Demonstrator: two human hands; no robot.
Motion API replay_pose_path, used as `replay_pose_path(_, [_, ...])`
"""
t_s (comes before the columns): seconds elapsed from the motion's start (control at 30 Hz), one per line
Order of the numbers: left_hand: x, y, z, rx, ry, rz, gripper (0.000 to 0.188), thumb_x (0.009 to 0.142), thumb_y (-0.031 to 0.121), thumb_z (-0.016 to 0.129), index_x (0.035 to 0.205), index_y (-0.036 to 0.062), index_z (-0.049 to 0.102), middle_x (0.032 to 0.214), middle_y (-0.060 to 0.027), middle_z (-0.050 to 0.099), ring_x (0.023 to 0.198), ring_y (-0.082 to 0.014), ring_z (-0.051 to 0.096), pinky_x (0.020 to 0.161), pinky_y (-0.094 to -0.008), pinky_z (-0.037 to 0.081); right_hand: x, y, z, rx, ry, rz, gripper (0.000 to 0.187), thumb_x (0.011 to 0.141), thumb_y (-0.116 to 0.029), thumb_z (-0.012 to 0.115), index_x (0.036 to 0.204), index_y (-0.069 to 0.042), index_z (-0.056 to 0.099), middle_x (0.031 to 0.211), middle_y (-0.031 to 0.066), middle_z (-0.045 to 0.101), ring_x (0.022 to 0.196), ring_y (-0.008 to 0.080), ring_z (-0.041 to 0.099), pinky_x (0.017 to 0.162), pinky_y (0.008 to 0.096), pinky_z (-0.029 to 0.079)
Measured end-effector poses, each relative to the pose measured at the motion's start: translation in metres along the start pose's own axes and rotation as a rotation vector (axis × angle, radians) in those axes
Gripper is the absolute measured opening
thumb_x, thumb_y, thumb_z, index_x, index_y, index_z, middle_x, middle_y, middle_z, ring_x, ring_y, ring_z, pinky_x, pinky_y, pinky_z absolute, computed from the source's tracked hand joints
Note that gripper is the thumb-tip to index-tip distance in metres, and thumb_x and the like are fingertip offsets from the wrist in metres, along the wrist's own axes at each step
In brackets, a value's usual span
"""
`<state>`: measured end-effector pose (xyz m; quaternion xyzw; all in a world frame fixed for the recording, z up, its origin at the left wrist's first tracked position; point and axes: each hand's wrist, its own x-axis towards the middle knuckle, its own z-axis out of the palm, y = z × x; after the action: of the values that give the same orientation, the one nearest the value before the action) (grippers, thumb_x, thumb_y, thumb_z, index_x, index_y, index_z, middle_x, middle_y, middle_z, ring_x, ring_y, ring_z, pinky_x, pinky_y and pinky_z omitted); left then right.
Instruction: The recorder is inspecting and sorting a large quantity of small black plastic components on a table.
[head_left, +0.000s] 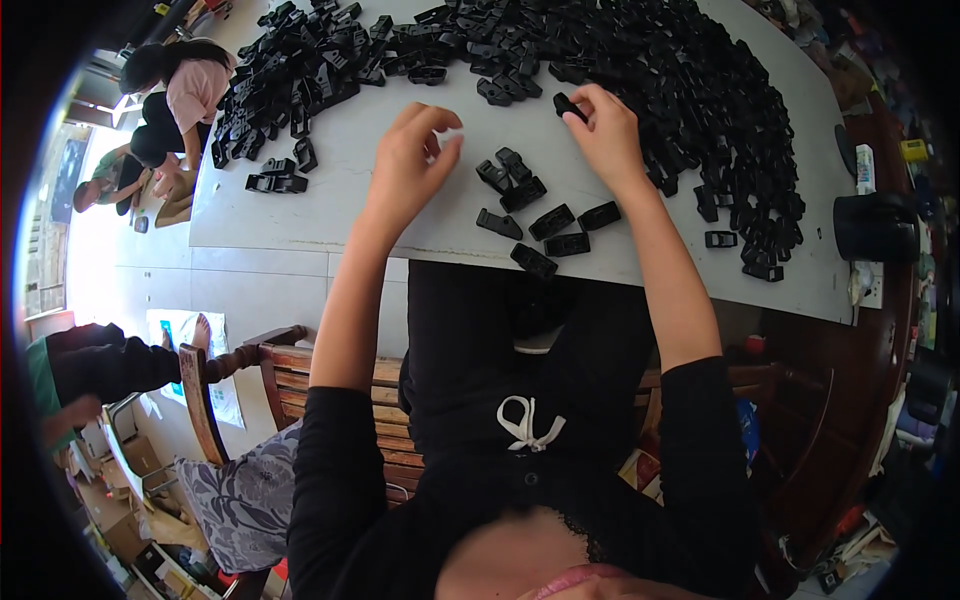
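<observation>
Over the grey-white table (350, 215), my left hand (408, 160) hovers with thumb and fingers curved but apart, nothing between them. My right hand (608, 135) pinches a small black plastic piece (567, 106) between thumb and fingers; its exact kind is partly hidden by the grip. Between and below my hands lies a loose group of several similar oblong black pieces (552, 222), some showing hollow recesses. One of these pieces (534, 261) rests by the table's near edge.
A heap of like black pieces (650, 60) arcs across the table's far side and down the right. A small cluster (277, 178) sits at the left. A black mug (876, 226) stands at the right. Other people (190, 95) are at the far left, beside a wooden bench (285, 375).
</observation>
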<state>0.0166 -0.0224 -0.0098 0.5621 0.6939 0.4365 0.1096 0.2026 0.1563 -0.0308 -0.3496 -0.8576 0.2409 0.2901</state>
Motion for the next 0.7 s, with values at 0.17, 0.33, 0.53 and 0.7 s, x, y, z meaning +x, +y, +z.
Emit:
replay_pose_path(0.17, [-0.012, 0.036, 0.002, -0.094, -0.28, 0.051, 0.034, 0.075, 0.002, 0.073, 0.107, 0.0092, 0.063, 0.108, -0.0038, 0.056, 0.076, -0.0144, 0.054, 0.065, -0.0267, 0.047, -0.032, -0.013, -0.018, 0.248, -0.052, 0.103, 0.024, 0.08, -0.005, 0.07, 0.104, -0.004, 0.065, 0.086, 0.0028, 0.06, 0.069, 0.0054, 0.052, 0.062, 0.0212, 0.046])
replay_pose_path(0.33, [-0.012, 0.013, 0.015, 0.066, -0.184, 0.233, 0.03, 0.076, 0.005, 0.074, 0.104, 0.0082, 0.063, 0.111, -0.0057, 0.056, 0.081, -0.0187, 0.057, 0.066, -0.029, 0.048, -0.046, -0.031, -0.024, 0.379, -0.135, -0.011, 0.026, 0.081, -0.002, 0.066, 0.107, -0.003, 0.065, 0.093, 0.0031, 0.062, 0.082, 0.0095, 0.056, 0.068, 0.0232, 0.048])
replay_pose_path(0.53, [-0.015, 0.025, 0.021, 0.246, 0.174, -0.21, 0.024, 0.081, 0.026, 0.073, 0.086, 0.0064, 0.06, 0.096, -0.0068, 0.058, 0.079, -0.0258, 0.06, 0.067, -0.0364, 0.049, -0.055, -0.048, -0.029, 0.415, -0.194, -0.219, 0.027, 0.082, 0.001, 0.062, 0.108, -0.004, 0.065, 0.099, 0.0069, 0.062, 0.091, 0.0185, 0.061, 0.079, 0.0299, 0.05])
replay_pose_path(0.7, [-0.02, 0.018, 0.03, 0.323, 0.104, -0.143, 0.025, 0.08, 0.027, 0.073, 0.086, 0.0066, 0.06, 0.09, -0.007, 0.058, 0.077, -0.0264, 0.059, 0.066, -0.0368, 0.048, -0.082, -0.058, -0.026, 0.408, -0.318, -0.246, 0.028, 0.08, 0.003, 0.062, 0.107, -0.004, 0.066, 0.099, 0.0094, 0.061, 0.09, 0.0235, 0.061, 0.079, 0.0311, 0.05])
